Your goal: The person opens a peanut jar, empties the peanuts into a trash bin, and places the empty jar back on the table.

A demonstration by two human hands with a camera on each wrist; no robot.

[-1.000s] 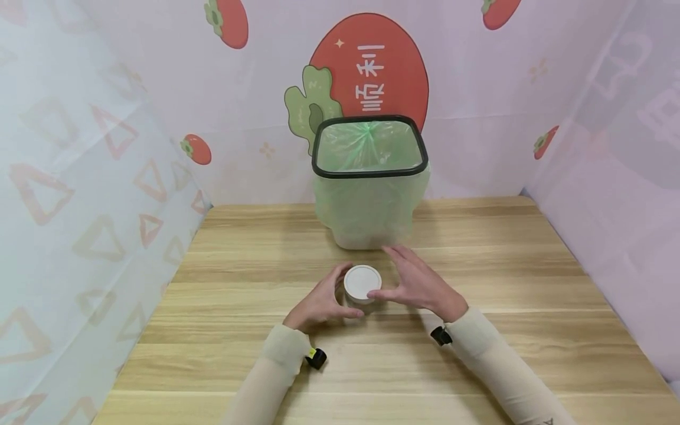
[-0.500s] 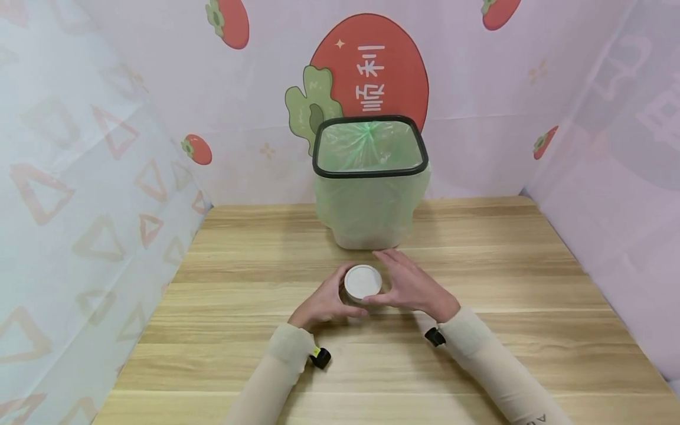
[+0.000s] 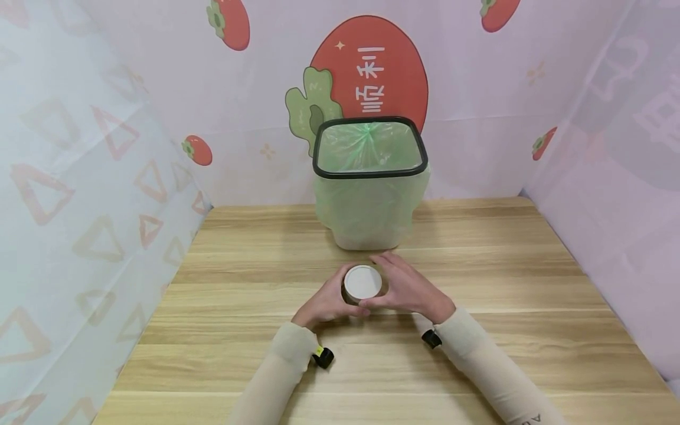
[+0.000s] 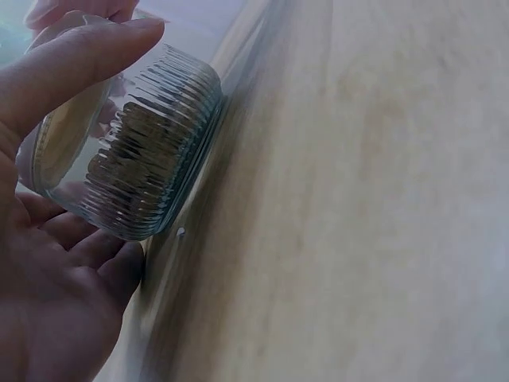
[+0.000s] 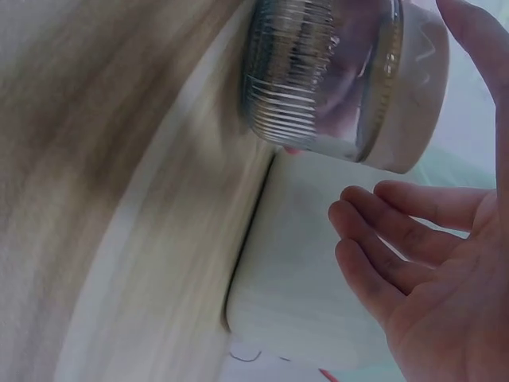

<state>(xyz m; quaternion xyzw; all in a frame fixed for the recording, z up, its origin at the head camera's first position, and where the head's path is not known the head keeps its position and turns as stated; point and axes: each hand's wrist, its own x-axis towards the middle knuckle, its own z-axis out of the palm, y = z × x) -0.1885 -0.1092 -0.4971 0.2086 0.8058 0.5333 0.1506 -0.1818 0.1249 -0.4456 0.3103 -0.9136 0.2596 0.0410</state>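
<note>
Green-bagged bin (image 3: 370, 175) just beyond the white-lidded glass jar (image 3: 363, 283)

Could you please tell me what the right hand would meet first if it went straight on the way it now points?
Probably the jar: it stands in the opening of the right hand, with the bin farther on. The gap, if any, is hard to judge.

Pale printed walls (image 3: 467, 88), wooden table (image 3: 377, 372)
</note>
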